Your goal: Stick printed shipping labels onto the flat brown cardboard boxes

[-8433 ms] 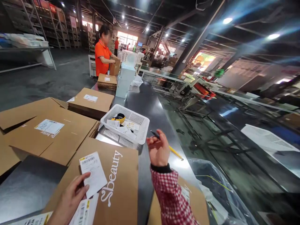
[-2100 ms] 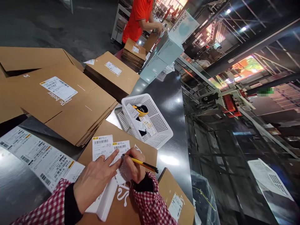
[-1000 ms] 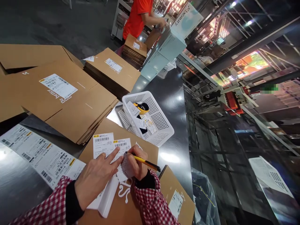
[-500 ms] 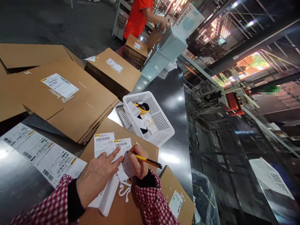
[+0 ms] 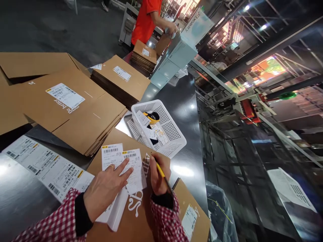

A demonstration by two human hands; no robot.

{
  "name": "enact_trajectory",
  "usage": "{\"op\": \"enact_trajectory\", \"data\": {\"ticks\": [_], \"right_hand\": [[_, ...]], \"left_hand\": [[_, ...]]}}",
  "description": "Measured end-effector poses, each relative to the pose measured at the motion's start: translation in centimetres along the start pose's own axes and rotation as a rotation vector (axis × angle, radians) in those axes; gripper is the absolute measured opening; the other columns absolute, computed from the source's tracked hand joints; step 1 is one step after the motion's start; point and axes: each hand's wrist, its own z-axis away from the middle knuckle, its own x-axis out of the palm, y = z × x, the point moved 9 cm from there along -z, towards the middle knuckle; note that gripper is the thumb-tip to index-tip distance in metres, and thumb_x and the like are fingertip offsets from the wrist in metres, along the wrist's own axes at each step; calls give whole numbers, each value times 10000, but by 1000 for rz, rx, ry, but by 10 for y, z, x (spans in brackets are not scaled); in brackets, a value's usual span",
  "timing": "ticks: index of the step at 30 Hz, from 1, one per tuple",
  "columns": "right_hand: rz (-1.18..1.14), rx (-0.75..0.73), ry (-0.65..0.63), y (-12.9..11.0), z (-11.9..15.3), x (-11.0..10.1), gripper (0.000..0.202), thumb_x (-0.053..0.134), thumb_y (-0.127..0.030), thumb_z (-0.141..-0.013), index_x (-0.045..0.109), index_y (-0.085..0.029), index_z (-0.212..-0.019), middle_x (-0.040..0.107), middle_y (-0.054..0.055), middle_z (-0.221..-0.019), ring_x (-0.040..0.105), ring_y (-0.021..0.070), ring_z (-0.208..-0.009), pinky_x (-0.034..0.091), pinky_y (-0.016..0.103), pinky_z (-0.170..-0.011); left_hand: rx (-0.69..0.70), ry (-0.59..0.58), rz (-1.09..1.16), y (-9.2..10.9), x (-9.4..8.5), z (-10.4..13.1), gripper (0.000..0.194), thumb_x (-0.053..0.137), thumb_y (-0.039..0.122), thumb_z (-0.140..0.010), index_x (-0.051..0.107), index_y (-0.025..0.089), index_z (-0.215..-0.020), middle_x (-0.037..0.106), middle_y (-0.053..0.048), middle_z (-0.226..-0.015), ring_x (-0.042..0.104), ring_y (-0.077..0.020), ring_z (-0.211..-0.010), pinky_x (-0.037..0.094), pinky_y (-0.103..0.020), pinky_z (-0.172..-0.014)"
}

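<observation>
My left hand (image 5: 108,185) lies with fingers spread over two white paper labels, pressing them onto a brown cardboard box. The right-hand label (image 5: 135,173) carries a barcode and handwriting; the left-hand label (image 5: 111,153) is partly under my fingers. My right hand (image 5: 159,173) is closed around a yellow and black pen (image 5: 160,170), just right of the labels and off the paper. White lettering shows on the cardboard box (image 5: 143,208) beneath. A curled white sheet (image 5: 118,210) sticks out below my left hand.
A white perforated basket (image 5: 174,129) holds a yellow tape roll and papers. Flattened cardboard boxes (image 5: 98,104) are stacked at left, above a strip of printed labels (image 5: 47,164). A co-worker in a red shirt (image 5: 145,22) stands beyond, beside pale blue boxes (image 5: 174,62).
My right hand has lifted the pen off the right-hand label and moved right, over the cardboard. My left hand stays spread on the labels.
</observation>
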Motion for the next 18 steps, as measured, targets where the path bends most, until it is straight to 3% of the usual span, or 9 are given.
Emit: {"op": "enact_trajectory", "data": {"ticks": [2,4,7,11,14,16,18], "right_hand": [[117,-99,-67,-8,9,2,247,480,-374,-899,634,-203,-989,667,59,-899,597,207,-846,469,330,-740],[210,-237,-149,-16,17,9,260,519,-431,-876,640,-217,-958,655,75,-961,566,247,-974,451,386,-840],[303,-293,-137,-4,8,10,300,541,-474,-849,628,-203,-944,619,101,-1012,502,282,-1074,411,452,-913],[301,-82,-101,53,-46,0,345,492,-490,-843,626,-177,-895,602,111,-921,535,261,-910,434,435,-824],[179,151,-50,99,-85,-16,301,556,-468,-746,611,-173,-762,581,83,-789,537,232,-781,433,378,-748],[130,249,25,119,-100,-28,287,551,-464,-713,575,-181,-672,548,54,-685,527,227,-738,415,364,-731],[111,295,115,129,-108,-40,315,482,-482,-739,548,-185,-656,527,47,-651,522,233,-738,400,367,-731]], "left_hand": [[8,18,-8,1,-1,1,450,466,214,-907,456,342,-1339,358,16,-1502,631,-222,-870,583,-335,-574],[17,48,-21,2,-4,3,484,474,199,-902,424,342,-1361,344,0,-1509,631,-221,-863,581,-333,-587],[36,62,-20,5,-6,5,535,483,180,-896,370,358,-1387,336,-29,-1515,635,-221,-860,576,-332,-591],[-18,44,118,-3,-12,6,424,461,205,-913,431,274,-1330,436,-101,-1431,648,-214,-876,570,-336,-633],[-41,23,364,-10,-23,15,249,362,196,-952,581,215,-1069,602,-63,-1122,651,-150,-794,544,-271,-677],[-15,45,470,-13,-33,28,295,313,176,-963,603,228,-957,616,-27,-997,645,-119,-782,523,-225,-703],[-37,79,450,-22,-38,43,306,311,180,-960,609,244,-981,622,-27,-1020,651,-119,-802,517,-217,-707]]}}
